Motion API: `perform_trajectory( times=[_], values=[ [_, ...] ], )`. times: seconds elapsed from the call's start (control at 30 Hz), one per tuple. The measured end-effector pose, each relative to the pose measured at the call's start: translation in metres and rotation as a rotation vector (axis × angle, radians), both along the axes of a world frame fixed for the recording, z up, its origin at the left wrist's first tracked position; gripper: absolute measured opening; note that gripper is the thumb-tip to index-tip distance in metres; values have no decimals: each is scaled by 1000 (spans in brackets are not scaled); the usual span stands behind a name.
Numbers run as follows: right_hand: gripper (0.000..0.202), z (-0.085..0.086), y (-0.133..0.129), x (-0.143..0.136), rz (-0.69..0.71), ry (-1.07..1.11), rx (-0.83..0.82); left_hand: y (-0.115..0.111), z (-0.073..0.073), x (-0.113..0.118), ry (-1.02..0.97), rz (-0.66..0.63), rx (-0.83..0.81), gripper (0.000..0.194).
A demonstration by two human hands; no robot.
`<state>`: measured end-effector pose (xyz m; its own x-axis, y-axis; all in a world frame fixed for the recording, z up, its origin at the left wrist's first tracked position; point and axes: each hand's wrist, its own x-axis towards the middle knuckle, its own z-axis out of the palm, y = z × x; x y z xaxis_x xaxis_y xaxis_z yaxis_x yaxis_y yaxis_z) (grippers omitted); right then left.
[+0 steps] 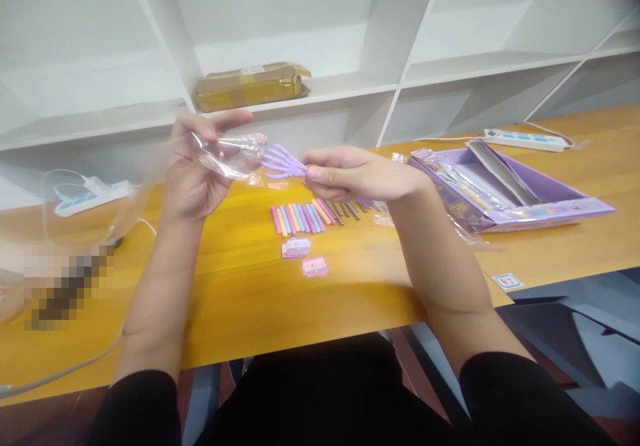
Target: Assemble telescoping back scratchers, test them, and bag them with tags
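Note:
My left hand (187, 166) is raised above the table with a crumpled clear plastic bag (233, 156) gripped against its fingers. A small pinkish item (261, 139) shows at the bag's right end, too small to name. Facing it, my right hand (365, 174) pinches a light purple skeleton hand (281, 161) at its wrist end, its thin bony fingers pointing left, close to the bag. Below both hands, a row of pastel sticks (303, 218) lies on the wooden table (240, 299), with darker metallic sticks (353, 210) beside it, partly behind my right hand.
Small pink cards or packets (315, 267) lie nearer me. To the right stands an open purple box (565, 209) holding plastic-wrapped items. Power strips (530, 141) sit at both sides. A yellow-brown taped parcel (250, 87) rests on the white shelf behind.

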<state>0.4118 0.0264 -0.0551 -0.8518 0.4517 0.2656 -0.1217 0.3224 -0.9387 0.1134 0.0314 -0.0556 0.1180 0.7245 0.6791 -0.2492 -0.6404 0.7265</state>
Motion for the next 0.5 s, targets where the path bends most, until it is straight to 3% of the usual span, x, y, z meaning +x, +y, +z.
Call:
perform_trajectory(
  times=[0.23,0.5],
  values=[
    [33,-3,3,-1,15,8,-2,3,-8,13,-9,23,-41,51],
    [31,-5,6,-4,45,26,46,-8,-13,28,24,-118,-118,54]
  ],
)
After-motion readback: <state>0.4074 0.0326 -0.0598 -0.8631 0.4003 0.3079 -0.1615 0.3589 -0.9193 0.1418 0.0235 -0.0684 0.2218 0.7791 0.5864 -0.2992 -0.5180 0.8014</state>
